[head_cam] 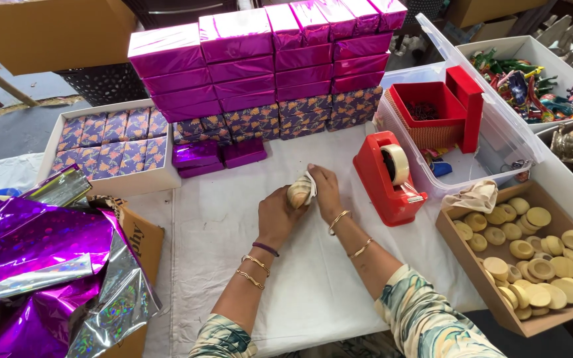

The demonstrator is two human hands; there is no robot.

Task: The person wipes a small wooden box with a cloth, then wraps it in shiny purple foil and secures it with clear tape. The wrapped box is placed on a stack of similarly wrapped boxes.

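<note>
My left hand (276, 215) grips a small round tan wooden piece (298, 194) above the white-covered table (213, 238). My right hand (325, 191) presses a white cloth (308, 182) against the top of that piece, fingers curled over it. Both wrists wear gold bangles. Just to the right stands a red tape dispenser (386, 178) with a roll of tape in it. A cardboard tray (462, 255) at the right holds several similar round wooden pieces (538, 255).
Stacks of shiny magenta boxes (266, 56) and patterned purple boxes (300, 116) line the back. A white tray of patterned boxes (111, 142) sits back left. Crumpled purple foil sheets (34, 258) lie at left. A clear plastic bin (499, 142) with a red box stands right.
</note>
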